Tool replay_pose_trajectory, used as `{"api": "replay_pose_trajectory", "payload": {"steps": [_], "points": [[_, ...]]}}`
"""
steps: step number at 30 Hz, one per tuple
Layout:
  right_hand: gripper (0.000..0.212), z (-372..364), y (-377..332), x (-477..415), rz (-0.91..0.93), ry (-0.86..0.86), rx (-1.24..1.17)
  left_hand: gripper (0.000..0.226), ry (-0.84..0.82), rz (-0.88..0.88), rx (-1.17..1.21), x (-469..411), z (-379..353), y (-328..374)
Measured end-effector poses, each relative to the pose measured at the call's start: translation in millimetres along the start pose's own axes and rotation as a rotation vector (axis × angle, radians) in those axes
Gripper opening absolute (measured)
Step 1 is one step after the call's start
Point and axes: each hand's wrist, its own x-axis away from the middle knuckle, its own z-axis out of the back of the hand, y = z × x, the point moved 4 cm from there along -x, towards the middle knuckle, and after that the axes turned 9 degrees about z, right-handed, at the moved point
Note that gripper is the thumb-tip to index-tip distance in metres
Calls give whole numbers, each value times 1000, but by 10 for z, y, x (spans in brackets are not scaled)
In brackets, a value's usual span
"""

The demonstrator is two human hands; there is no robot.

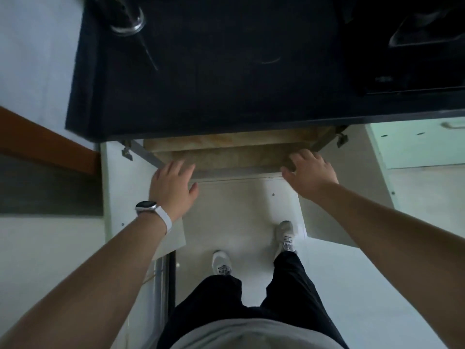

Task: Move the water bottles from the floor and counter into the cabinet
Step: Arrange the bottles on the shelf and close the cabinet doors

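Observation:
I look straight down at a dark counter (214, 84) with the cabinet below it standing open. Its brown wooden shelves (226, 152) show under the counter edge. My left hand (173, 183), with a white watch on the wrist, hovers with relaxed fingers beside the left door (118, 187). My right hand (310, 172) is spread with straight fingers at the right end of the shelves, near the right door (352, 187). Neither hand holds anything. A clear round vessel (127, 20), possibly a bottle seen from above, stands at the counter's back left. I see no bottle on the floor.
A blurred clear plastic object (425, 28) lies on the counter's far right over a dark appliance. Both white doors swing out on either side of my feet (221, 263). A pale green cabinet front (417, 147) is to the right, an orange-brown ledge (45, 142) to the left.

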Motion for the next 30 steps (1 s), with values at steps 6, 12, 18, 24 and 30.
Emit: {"api": "replay_pose_trajectory", "payload": {"steps": [6,12,18,24,30], "points": [[58,-30,663,350,-241,0,-8,58,-75,239,-61,200,-43,-643],[60,-119,1199,557,-350,-26,35,59,-150,471,-70,380,-224,-975],[53,-143,1235,567,-341,71,133,62,-190,651,52,566,-408,-1184],[58,-228,1328,636,-384,7,85,66,-185,760,148,695,-516,-1249],[58,-186,1219,619,-410,30,-25,60,-183,719,176,737,-557,-1155]]}}
